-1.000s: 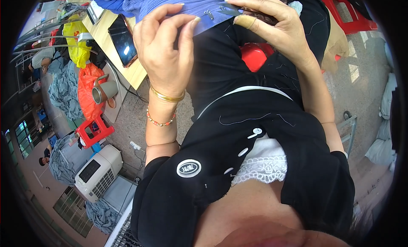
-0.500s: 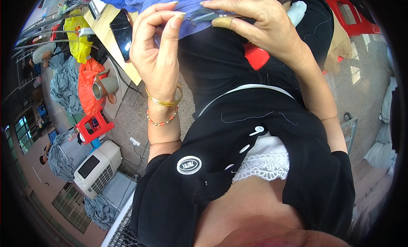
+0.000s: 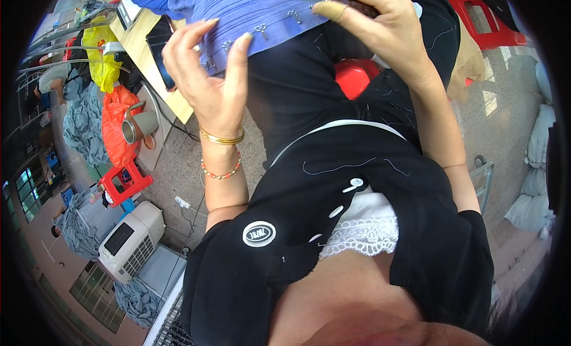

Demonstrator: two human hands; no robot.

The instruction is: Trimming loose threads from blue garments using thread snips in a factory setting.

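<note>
Across my lap at the top lies a blue-purple pleated cloth (image 3: 238, 7). Small metal hooks (image 3: 260, 29) sit in a row along its near edge. Over the left end of that edge is my left hand (image 3: 208, 78), its thumb and fingers spread apart with nothing gripped between them. My right hand (image 3: 386, 30) is at the edge's right end, fingers curled and the thumb tip against the cloth. A yellowish cover wraps that thumb. Something dark shows under the right fingers, but the picture's upper rim cuts it off and I cannot make it out.
A phone-like black device (image 3: 159, 51) lies on the wooden table (image 3: 181, 105) at upper left. Beyond are a grey mug (image 3: 140, 126), yellow and red bags, a red stool (image 3: 126, 182) and a white air cooler (image 3: 132, 242). Another red stool (image 3: 485, 22) stands at right.
My hands have moved apart. The left thumb and fingers have opened from a near pinch. The grey strip that stretched between the hands is out of sight, and the row of hooks now shows.
</note>
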